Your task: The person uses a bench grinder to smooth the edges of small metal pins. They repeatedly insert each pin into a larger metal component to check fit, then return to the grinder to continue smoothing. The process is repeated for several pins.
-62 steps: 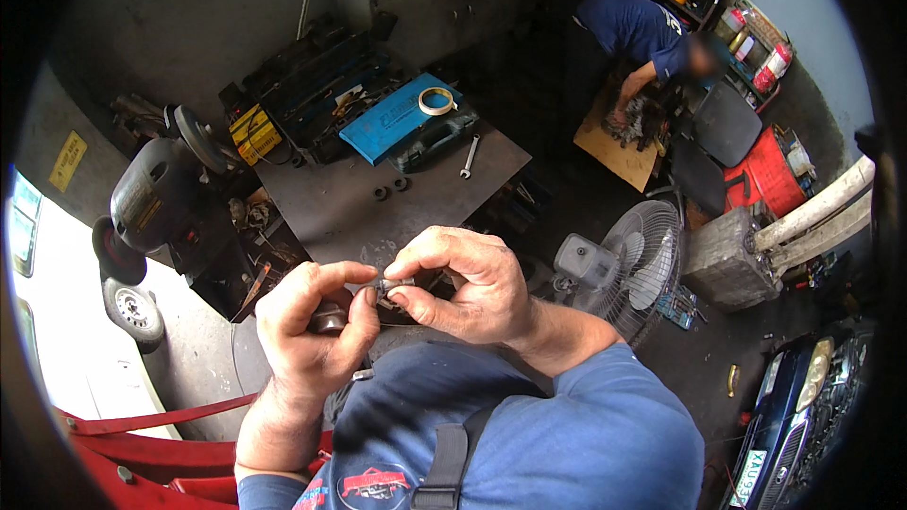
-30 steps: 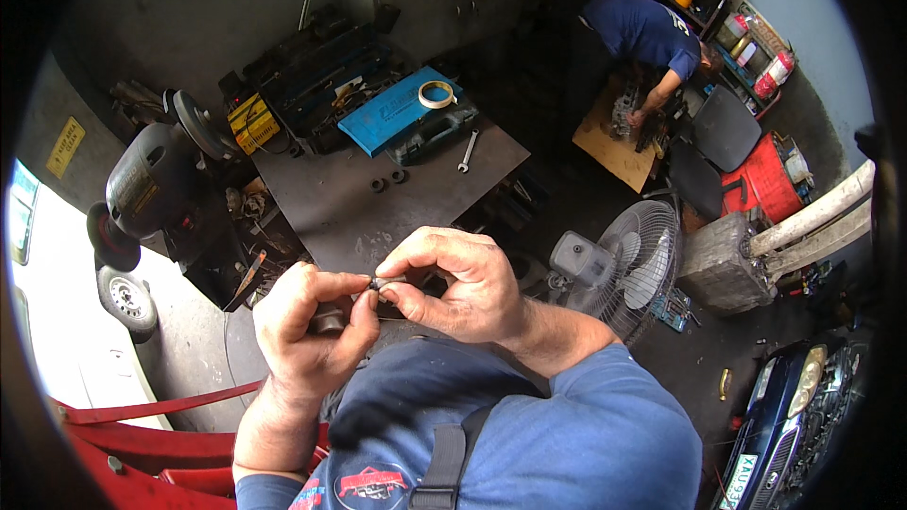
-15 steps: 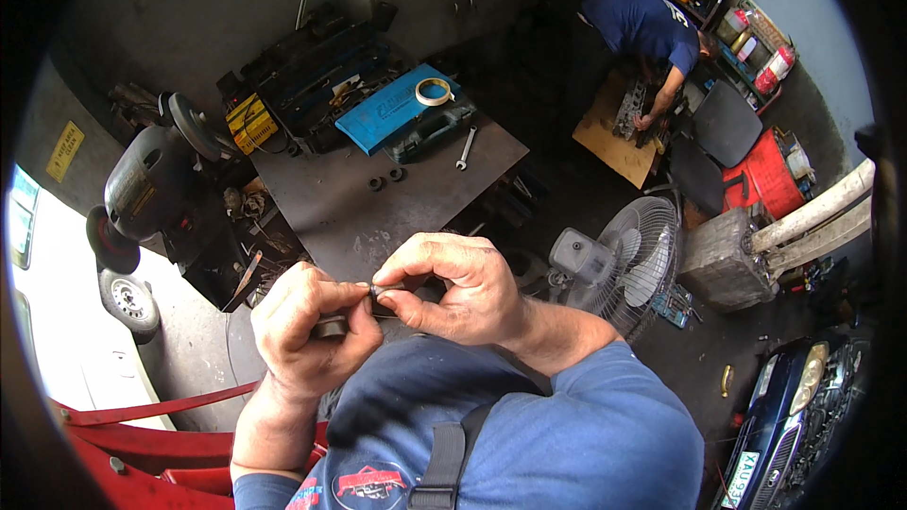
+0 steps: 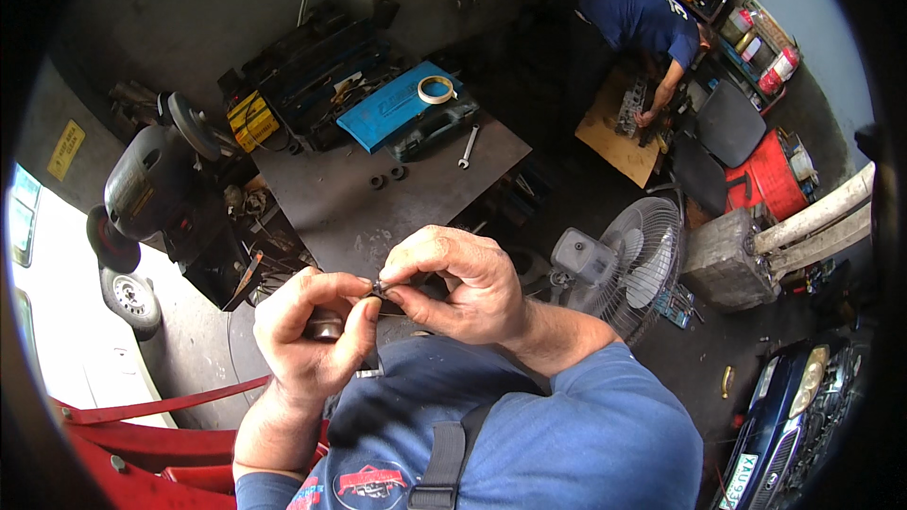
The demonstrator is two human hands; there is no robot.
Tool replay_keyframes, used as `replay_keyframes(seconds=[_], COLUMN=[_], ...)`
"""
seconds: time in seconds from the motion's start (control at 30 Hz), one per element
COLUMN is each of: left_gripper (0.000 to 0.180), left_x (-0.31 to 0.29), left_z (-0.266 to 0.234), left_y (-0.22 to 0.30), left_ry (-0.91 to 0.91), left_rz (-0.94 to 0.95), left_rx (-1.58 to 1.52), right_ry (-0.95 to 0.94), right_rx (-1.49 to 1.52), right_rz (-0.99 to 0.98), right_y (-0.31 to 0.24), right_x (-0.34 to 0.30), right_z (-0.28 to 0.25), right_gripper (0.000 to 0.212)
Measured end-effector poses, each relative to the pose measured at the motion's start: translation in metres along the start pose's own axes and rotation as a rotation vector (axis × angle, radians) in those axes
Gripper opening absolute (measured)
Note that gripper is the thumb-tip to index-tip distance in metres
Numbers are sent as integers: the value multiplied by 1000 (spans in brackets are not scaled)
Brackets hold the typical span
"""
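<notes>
In front of my chest, my left hand (image 4: 307,326) and my right hand (image 4: 463,288) meet at the fingertips. Between them is a small dark piece (image 4: 379,289), pinched by my right thumb and forefinger; its kind is too small to make out. The left forefinger and thumb touch it from the other side. Curled into my left palm is a rounded, shiny metal part (image 4: 324,326), partly covered by the fingers. Beyond the hands stands a dark metal-topped workbench (image 4: 378,227), with two small black rings (image 4: 388,178) lying on it.
On the bench lie a combination wrench (image 4: 468,146), a blue case (image 4: 392,109) and a tape roll (image 4: 436,89). A bench grinder (image 4: 142,179) stands left, a fan (image 4: 633,260) right. A co-worker (image 4: 647,24) bends over a metal part at the far right. Red metal bars (image 4: 161,408) run lower left.
The metal part in my left palm has turned and shows more of its shiny surface. My left thumb has shifted slightly, and the small piece at the fingertips has tilted.
</notes>
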State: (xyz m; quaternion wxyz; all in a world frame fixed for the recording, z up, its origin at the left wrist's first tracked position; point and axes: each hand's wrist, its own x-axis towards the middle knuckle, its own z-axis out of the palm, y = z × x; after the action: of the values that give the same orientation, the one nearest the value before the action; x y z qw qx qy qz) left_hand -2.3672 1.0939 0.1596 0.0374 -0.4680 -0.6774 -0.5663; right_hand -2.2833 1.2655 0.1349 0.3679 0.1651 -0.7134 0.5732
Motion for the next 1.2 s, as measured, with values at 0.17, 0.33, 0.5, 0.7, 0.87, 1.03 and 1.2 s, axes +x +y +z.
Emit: replay_keyframes(seconds=[0.17,0.33,0.5,0.7,0.87,1.03,1.2], left_gripper=[11,11,17,15,38,50,47], left_x=[-1,-4,-6,-12,-12,-40,-70], left_z=[0,0,-4,-7,-17,-23,-35], left_y=[2,0,2,-8,-57,-96,-109], left_ry=[15,50,-44,-9,156,129,93], left_rz=[-74,-150,-149,-261,-635,-860,-746], left_rx=[26,4,44,-71,-307,-717,-848], right_ry=[-4,-21,-36,-72,-16,-92,-56], right_rx=[-42,-108,-66,111,239,148,668], right_rz=[-30,-44,2,123,364,510,857], right_y=[-1,-4,-5,1,13,29,37], right_x=[1,2,1,-6,-27,-48,-52], right_z=[4,7,8,10,17,28,26], right_gripper=[22,22,21,20,16,14,14])
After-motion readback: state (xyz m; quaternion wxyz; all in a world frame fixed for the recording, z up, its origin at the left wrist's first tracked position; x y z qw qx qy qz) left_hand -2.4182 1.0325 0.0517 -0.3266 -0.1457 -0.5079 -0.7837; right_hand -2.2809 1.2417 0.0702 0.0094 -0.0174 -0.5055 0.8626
